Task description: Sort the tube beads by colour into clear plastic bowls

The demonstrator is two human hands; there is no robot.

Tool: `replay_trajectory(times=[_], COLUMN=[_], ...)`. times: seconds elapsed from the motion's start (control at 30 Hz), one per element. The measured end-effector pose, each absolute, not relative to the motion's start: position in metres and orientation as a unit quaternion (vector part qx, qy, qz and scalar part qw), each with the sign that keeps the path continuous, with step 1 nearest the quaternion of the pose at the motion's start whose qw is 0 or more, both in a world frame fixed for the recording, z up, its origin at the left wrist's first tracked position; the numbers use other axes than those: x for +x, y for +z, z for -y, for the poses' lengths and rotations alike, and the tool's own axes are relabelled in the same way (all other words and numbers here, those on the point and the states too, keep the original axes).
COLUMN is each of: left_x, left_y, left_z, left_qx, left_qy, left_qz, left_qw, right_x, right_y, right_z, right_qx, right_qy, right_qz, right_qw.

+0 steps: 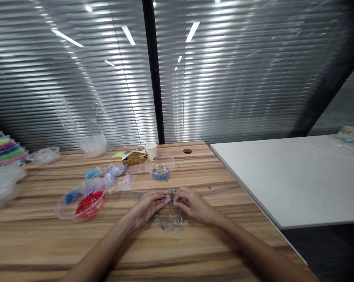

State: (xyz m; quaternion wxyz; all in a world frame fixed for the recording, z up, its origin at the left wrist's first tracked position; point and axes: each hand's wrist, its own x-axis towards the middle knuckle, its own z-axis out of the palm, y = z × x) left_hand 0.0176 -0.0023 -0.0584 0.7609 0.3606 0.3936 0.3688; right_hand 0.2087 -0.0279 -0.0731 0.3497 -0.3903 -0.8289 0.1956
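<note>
Loose small tube-shaped pieces, mostly clear with several blue ones, lie scattered on the wooden table. Over their far left side is my left hand, half turned up, its fingers curled together and the thumb close to them. Small bluish pieces seem to lie at its fingertips. My right hand faces it, thumb and forefinger pinched just above the pile; whatever is between them is too small to make out. Beyond both hands stands a clear round bowl with blue pieces in it.
To the left sits a clear bowl of red and blue pieces. Plastic bags, a gold packet and a paper cup are behind. Stacked colourful trays stand far left. A white table adjoins on the right.
</note>
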Motion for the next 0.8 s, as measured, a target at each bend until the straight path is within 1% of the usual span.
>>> replay_trajectory(times=[0.17, 0.3, 0.43, 0.6, 0.67, 0.8], left_x=[0.018, 0.02, 0.022, 0.021, 0.02, 0.019], left_y=[-0.06, -0.064, -0.061, -0.055, -0.055, -0.055], left_z=[0.004, 0.006, 0.008, 0.003, 0.001, -0.002], left_qx=[0.372, 0.349, 0.337, 0.314, 0.309, 0.298], left_qy=[0.305, 0.267, 0.286, 0.353, 0.389, 0.429], left_qz=[-0.363, -0.321, -0.323, -0.363, -0.378, -0.406], left_qw=[0.798, 0.839, 0.837, 0.803, 0.781, 0.75], right_x=[0.206, 0.2, 0.198, 0.199, 0.196, 0.185], right_y=[-0.068, -0.069, -0.072, -0.074, -0.077, -0.086], right_z=[0.029, 0.031, 0.032, 0.032, 0.033, 0.042], right_qx=[-0.417, -0.411, -0.4, -0.4, -0.39, -0.332], right_qy=[0.211, 0.222, 0.227, 0.207, 0.179, 0.156], right_qz=[0.765, 0.761, 0.771, 0.753, 0.772, 0.845], right_qw=[0.443, 0.45, 0.441, 0.479, 0.469, 0.389])
